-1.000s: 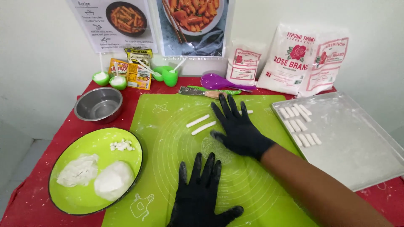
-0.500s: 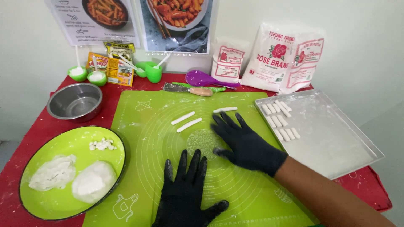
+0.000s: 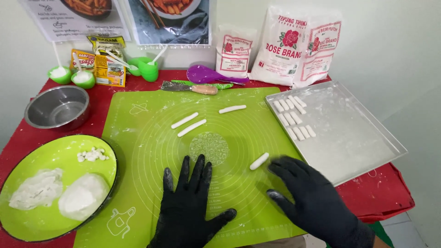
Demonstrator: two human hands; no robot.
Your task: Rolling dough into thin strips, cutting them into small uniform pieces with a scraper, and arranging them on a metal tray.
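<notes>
Your right hand (image 3: 312, 195), fingers spread and holding nothing, sits just right of the short dough stick (image 3: 259, 161); roll it gently, evenly. Left hand (image 3: 188, 202) lies flat, empty.

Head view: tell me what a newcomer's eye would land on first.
Two black-gloved hands low on the green mat: the left hand lies flat, the right hand is beside a short white dough stick. Three more sticks lie farther up the mat, and rows of cut pieces sit at the far left corner of the metal tray on the right. A green plate with white dough lumps sits at left.
</notes>
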